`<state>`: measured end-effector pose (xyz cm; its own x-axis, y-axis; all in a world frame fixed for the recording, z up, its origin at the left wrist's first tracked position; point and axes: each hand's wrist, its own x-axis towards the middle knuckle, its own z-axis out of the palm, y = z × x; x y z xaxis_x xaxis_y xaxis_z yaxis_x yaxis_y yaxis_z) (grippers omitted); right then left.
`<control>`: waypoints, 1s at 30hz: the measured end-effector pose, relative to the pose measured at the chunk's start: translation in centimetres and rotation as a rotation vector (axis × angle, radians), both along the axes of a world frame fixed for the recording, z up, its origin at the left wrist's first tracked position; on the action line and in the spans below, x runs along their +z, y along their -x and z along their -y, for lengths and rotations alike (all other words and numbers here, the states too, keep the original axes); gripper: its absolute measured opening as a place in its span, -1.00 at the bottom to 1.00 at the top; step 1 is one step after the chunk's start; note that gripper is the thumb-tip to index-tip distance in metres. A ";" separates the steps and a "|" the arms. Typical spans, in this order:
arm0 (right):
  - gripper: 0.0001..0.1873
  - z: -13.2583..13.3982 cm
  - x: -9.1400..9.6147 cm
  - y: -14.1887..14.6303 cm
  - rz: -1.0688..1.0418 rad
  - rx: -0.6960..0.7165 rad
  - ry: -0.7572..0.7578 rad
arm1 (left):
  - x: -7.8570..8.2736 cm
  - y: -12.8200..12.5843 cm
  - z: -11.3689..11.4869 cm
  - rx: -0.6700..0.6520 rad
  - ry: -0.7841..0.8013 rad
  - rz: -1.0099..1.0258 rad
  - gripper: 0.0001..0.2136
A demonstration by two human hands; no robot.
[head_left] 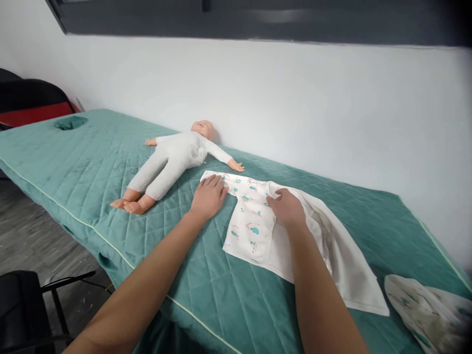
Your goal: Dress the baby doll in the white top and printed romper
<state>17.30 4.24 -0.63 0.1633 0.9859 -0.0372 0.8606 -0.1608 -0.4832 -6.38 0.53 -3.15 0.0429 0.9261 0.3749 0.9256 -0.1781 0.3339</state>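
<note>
A small white cotton baby shirt printed with teal and pink figures (250,226) lies spread flat in the middle of the frame on a massage bed covered in teal quilted fabric (92,162), with one sleeve stretched toward the upper left. The left hand (208,196) rests palm down on that sleeve, its fingers straight, close together and flat on the cloth, holding nothing. The right hand (287,209) sits on the upper middle of the shirt with the back of the hand toward the camera and its fingers bent onto the fabric; whether they pinch the cloth cannot be told. A plain white cloth (342,265) lies under the shirt and trails toward the lower right. Just beyond the left hand, a baby doll in a white bodysuit (173,160) lies on its back with its head near the white wall (295,98). A second crumpled printed garment (427,309) lies at the lower right corner, apart from the white cloth
</note>
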 end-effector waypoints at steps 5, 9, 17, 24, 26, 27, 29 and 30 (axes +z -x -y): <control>-0.66 -0.3 0.1 -0.8 0.038 0.033 0.065 | 0.7 -3.1 6.9 -0.367 -0.100 0.128 -0.65; -0.74 -0.5 0.0 -1.3 -0.064 0.093 0.028 | 0.7 -5.4 11.6 -0.541 -0.088 0.049 -0.60; -0.54 0.2 -0.1 -0.1 -0.546 0.155 -0.038 | 0.5 -5.3 11.7 -0.492 -0.071 0.030 -0.79; -0.58 0.1 -0.5 0.9 -0.855 0.177 -0.094 | 0.0 -4.4 11.8 -0.106 -0.071 0.619 -0.79; -0.63 0.1 -0.5 1.4 -1.015 0.252 -0.088 | -0.2 -4.0 11.4 0.069 -0.051 0.840 -0.76; -0.65 0.1 -0.6 1.8 -1.076 0.305 -0.085 | -0.3 -3.9 11.2 0.133 -0.066 0.926 -0.76; -0.67 0.1 -0.7 2.4 -1.073 0.419 -0.100 | -0.6 -3.6 10.9 0.223 -0.134 1.035 -0.74; -0.66 0.2 -0.8 2.7 -1.016 0.471 -0.115 | -0.8 -3.5 10.8 0.266 -0.174 1.052 -0.73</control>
